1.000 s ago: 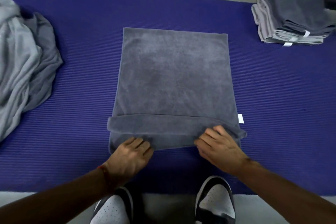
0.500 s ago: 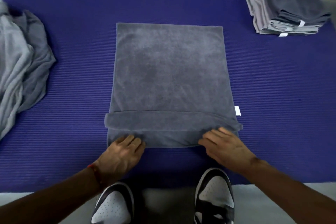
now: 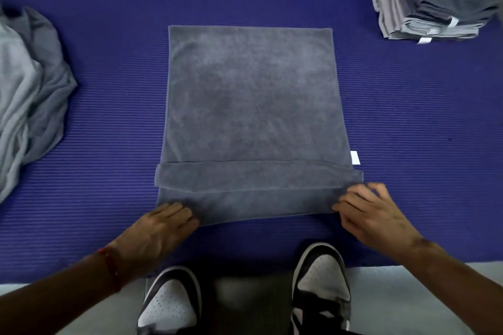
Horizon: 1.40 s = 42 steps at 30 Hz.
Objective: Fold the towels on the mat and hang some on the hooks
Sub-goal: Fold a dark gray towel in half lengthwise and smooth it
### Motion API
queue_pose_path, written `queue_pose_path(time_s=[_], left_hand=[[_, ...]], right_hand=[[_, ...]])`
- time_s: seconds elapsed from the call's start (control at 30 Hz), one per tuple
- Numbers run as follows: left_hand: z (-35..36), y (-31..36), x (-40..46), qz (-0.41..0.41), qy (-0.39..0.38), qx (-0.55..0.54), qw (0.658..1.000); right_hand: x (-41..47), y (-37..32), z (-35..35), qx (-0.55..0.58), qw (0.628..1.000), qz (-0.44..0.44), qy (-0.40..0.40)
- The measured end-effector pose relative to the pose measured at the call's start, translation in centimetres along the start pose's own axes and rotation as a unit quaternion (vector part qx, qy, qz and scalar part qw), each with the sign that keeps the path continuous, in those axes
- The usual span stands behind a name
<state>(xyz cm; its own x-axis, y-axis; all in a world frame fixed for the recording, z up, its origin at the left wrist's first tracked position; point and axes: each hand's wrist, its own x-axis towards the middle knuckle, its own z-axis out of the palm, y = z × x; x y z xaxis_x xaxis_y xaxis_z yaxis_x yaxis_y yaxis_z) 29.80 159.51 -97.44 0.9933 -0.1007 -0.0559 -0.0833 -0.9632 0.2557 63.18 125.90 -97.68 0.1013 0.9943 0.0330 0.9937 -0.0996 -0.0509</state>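
Both hands, left hand and right hand, pinch the gray towel's near corners.

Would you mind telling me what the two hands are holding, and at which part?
Both hold the grey towel by its near edge: the left hand at the near-left corner, the right hand at the near-right corner, fingers curled on the cloth.

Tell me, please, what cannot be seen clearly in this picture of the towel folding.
All in the head view:
- Hooks: none in frame.
- Left hand: fingertips hidden under the towel corner.
- Folded stack: cut off by the top and right edges; towel count unclear.
- Loose pile: cut off by the left edge.
- Tag: too small to read.
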Motion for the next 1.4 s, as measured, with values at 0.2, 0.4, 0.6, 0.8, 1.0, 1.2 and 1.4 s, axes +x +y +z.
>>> queue_pose_path(time_s=[0.2, 0.4, 0.6, 0.8, 1.0, 1.2, 1.4], left_hand=[[-3.7, -2.2, 1.6, -0.096, 0.064, 0.051, 0.992], [-2.9, -5.1, 2.6, -0.210, 0.032, 0.009, 0.977], [-1.0, -3.2, -1.7, -0.100, 0.043, -0.045, 0.993], [0.5, -3.0, -3.1, -0.091, 0.035, 0.003, 0.995], [1.7, -2.6, -3.2, -0.121, 0.085, -0.006, 0.989], [-0.4, -2.7, -2.0, -0.221, 0.144, -0.144, 0.954], [-5.9, -5.9, 4.2, -0.407, 0.279, -0.320, 0.809]], right_hand=[[3.0, 0.1, -2.5, 0.018, 0.989, 0.133, 0.065], [4.1, 1.5, -2.2, 0.229, 0.913, 0.336, 0.019], [-0.7, 1.8, -1.5, 0.114, 0.986, 0.120, -0.016], [-1.6, 0.8, -0.7, 0.059, 0.991, 0.115, -0.034], [-0.6, 0.2, 0.4, 0.117, 0.963, 0.244, 0.003], [0.8, -0.3, -0.5, 0.224, 0.910, 0.338, 0.089], [7.3, 2.1, -3.0, 0.425, 0.729, 0.491, 0.218]])
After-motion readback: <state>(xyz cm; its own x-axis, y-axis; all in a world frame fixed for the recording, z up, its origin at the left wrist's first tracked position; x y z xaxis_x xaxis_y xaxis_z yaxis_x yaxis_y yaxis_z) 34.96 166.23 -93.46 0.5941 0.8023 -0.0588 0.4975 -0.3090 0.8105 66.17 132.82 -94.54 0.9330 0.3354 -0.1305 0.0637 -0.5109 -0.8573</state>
